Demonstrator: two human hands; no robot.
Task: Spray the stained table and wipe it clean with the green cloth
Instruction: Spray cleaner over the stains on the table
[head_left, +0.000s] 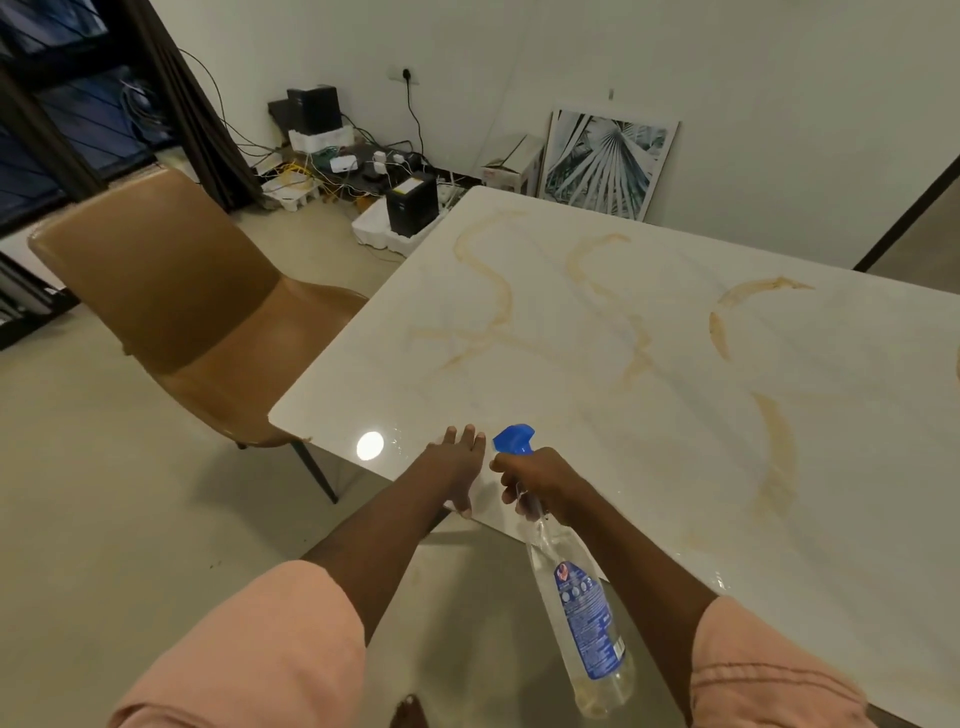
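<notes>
Here, the right hand (540, 480) is clamped on the neck of a clear spray bottle (582, 597), its blue nozzle (513, 439) aimed over the near corner, while the left hand (457, 457) rests flat and spread on the worktop (597, 374). Beyond, tan stains (776, 452) cross the surface unwiped. No green cloth is visible; wiping apparently remains.

Spray bottle (582, 613) label print illegible.
</notes>
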